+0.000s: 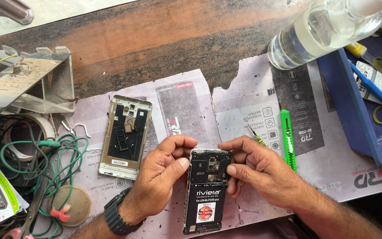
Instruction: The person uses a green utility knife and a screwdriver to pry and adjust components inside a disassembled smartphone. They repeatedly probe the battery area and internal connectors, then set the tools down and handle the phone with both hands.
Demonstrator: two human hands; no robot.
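Note:
An opened phone (206, 194) lies face down near the table's front edge, its black battery and circuit board exposed. My left hand (162, 172), with a dark watch on the wrist, grips the phone's upper left edge, thumb on the board. My right hand (255, 170) holds the upper right edge, thumb pressing the side. The phone's detached back cover (126, 135), gold-rimmed with a black inner side, rests to the left of my left hand.
A green utility knife (288, 137) and a small screwdriver (257, 137) lie right of my hands. A clear liquid bottle (323, 33) and a blue tray (354, 115) sit at right. Green wires (63, 159), tape roll (27, 137) and a mirror stand (27, 79) crowd the left.

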